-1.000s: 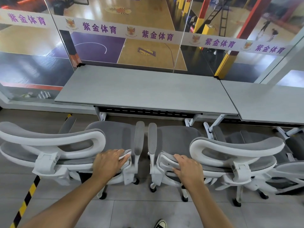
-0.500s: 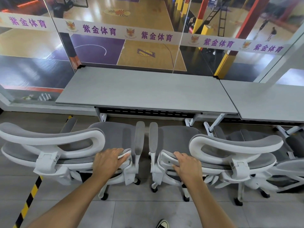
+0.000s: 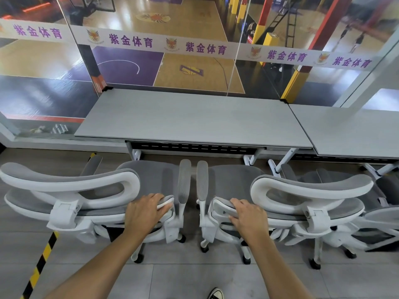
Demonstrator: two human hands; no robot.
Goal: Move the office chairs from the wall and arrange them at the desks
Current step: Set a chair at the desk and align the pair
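Observation:
Two white-framed office chairs with grey mesh stand side by side, facing a long grey desk (image 3: 194,119). My left hand (image 3: 144,210) grips the right end of the left chair's (image 3: 71,190) backrest. My right hand (image 3: 248,214) grips the left end of the right chair's (image 3: 311,190) backrest. Both seats sit just short of the desk's front edge, their inner armrests nearly touching.
A second grey desk (image 3: 356,130) adjoins on the right, with a third chair (image 3: 384,219) in front of it. Glass panels behind the desks overlook a basketball court. Yellow-black tape (image 3: 41,264) runs across the grey floor at left. My shoe (image 3: 216,294) shows at the bottom.
Both chairs have rolled slightly forward toward the desk; my hands keep the same grips on the backrests.

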